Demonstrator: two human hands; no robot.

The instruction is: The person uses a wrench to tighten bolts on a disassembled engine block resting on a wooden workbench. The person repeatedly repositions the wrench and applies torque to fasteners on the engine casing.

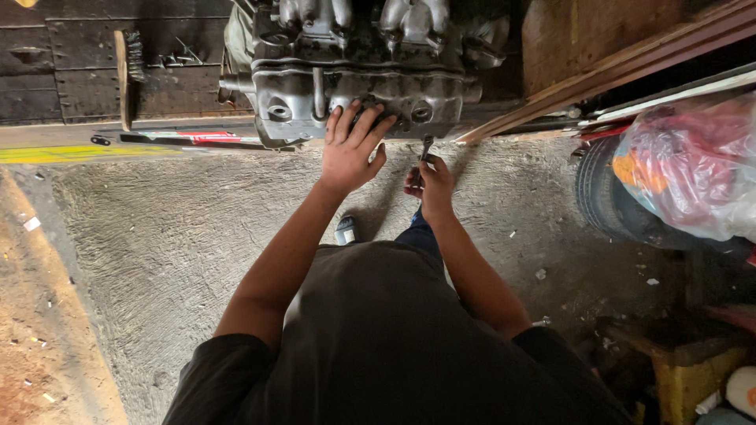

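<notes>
A grey metal engine block [362, 71] stands on a ledge ahead of me, above a rough concrete floor [181, 244]. My left hand [352, 149] lies flat against the block's lower edge with the fingers spread, holding nothing. My right hand [431, 185] is closed around a small metal wrench [426, 148], whose head points up toward the underside of the block. Both arms reach forward from my dark shirt.
A wooden-handled brush [124, 75] leans on dark boards at the left. At the right stands a tyre [610, 201] with a plastic bag [693, 169] of coloured things on it. Wooden planks [622, 67] slope up at the right; a yellow box [693, 378] sits at the bottom right.
</notes>
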